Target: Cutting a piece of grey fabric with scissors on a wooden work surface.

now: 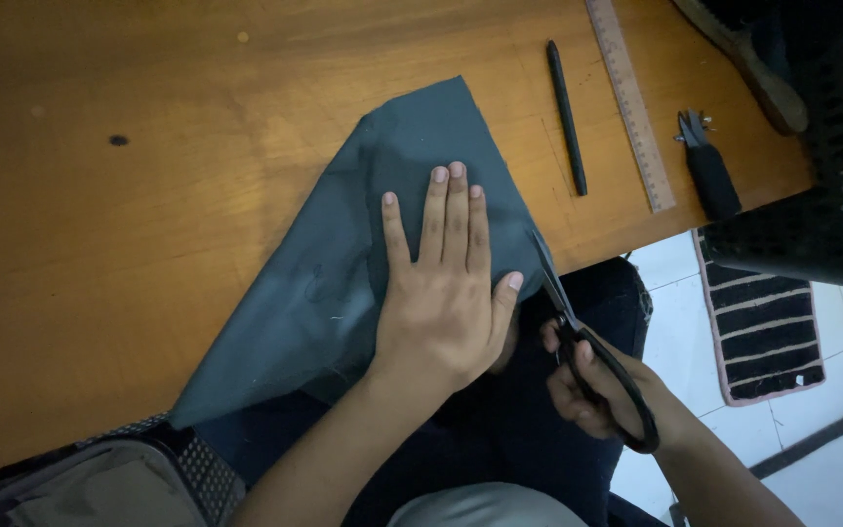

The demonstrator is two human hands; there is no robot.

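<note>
Head view: left hand [446,293] pressed flat, fingers spread narrow, on a dark grey-green piece of cloth [382,254] lying on the wooden desk [129,224], its near edge hanging over the desk's front. Right hand [597,390] closed through the loops of black scissors [587,342], blades pointing up along the cloth's right edge, just beside the left thumb. Best kept: palm weight firm near the cut line so the cloth cannot creep; thumb drawn clear of the blades; lower blade slid low along the desk edge; long, even strokes rather than snips. Farther right on the desk, well apart: black pen [567,117], ruler [629,102], small black-handled clippers [706,166]. Striped mat [768,327] on the tiled floor below.
</note>
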